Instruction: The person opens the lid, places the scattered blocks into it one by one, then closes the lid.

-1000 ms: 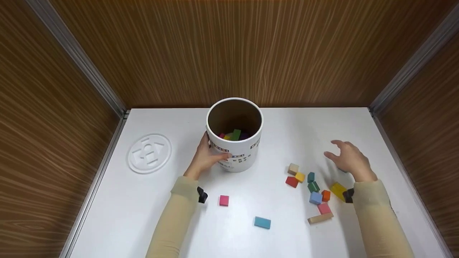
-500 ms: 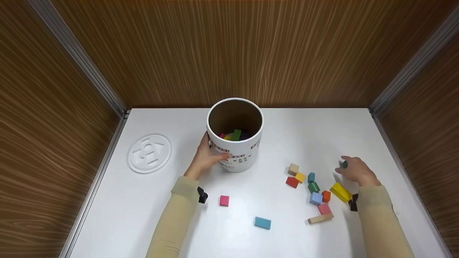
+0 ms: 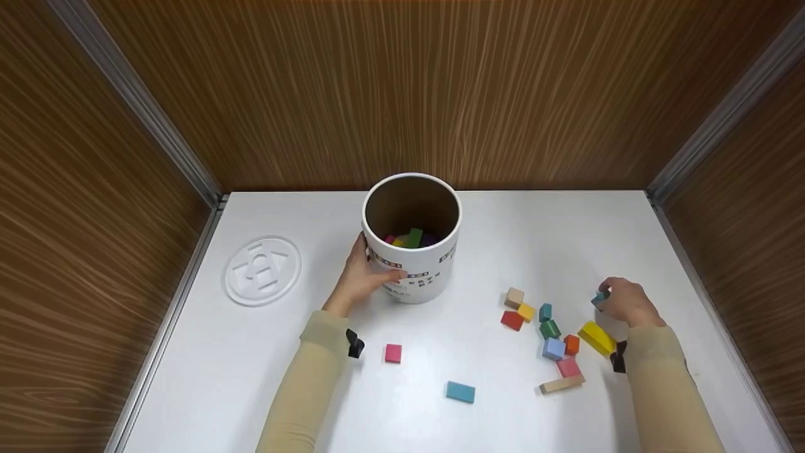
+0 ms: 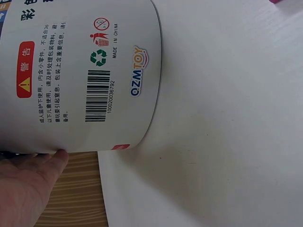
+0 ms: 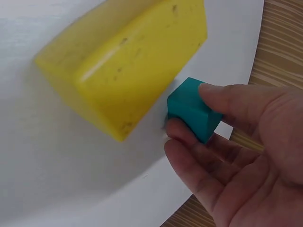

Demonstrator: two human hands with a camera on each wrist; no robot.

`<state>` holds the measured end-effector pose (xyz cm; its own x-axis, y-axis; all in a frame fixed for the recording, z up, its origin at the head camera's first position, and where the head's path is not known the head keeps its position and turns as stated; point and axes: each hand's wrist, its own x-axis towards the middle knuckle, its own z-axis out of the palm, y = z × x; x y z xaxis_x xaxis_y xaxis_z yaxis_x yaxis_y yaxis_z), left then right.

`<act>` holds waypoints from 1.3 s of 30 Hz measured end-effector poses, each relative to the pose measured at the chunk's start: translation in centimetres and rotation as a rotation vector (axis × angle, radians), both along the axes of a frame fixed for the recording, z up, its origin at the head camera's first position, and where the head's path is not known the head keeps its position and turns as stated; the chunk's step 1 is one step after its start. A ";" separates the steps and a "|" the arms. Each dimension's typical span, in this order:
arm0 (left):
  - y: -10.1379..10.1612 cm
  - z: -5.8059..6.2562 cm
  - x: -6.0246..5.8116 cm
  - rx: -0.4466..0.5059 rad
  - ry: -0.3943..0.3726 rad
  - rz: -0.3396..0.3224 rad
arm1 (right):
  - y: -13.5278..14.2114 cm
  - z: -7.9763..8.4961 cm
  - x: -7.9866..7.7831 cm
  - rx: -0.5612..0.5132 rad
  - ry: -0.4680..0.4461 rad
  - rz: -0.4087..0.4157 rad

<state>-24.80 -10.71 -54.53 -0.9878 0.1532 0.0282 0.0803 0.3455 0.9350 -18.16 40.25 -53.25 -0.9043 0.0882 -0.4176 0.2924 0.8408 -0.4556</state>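
Note:
My left hand (image 3: 360, 281) grips the side of a white printed canister (image 3: 434, 277), its thumb across the front and fingers around the side. In the left wrist view the canister (image 4: 109, 71) shows a barcode, with the hand (image 4: 28, 189) at its lower left. Several coloured blocks lie inside, including a green block (image 3: 414, 237). At the right, my right hand (image 3: 629, 303) pinches a small teal block (image 3: 599, 298) between thumb and fingers. In the right wrist view the teal block (image 5: 191, 106) sits beside a larger yellow block (image 5: 128, 66).
A round white lid (image 3: 262, 270) lies at the left. Nearer the front are a pink block (image 3: 393, 353) and a flat blue block (image 3: 460, 392). A loose group holds red (image 3: 512, 320), green (image 3: 549, 329), light blue (image 3: 553, 348) and other blocks. Wood-grain panels (image 3: 415, 94) enclose the table.
My right hand has come down and slightly nearer, closing its fingers on the small teal block. The left hand and canister stay in place.

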 end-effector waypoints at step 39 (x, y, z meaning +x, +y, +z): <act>0.0 -0.1 -0.1 -0.006 0.006 0.000 | -13.8 11.2 -2.7 -0.137 0.503 0.270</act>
<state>-24.86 -10.73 -54.64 -0.9875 0.1539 0.0335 0.0863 0.3510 0.9324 -20.85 26.42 -42.10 -0.9773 -0.1973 0.0776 -0.2043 0.7790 -0.5928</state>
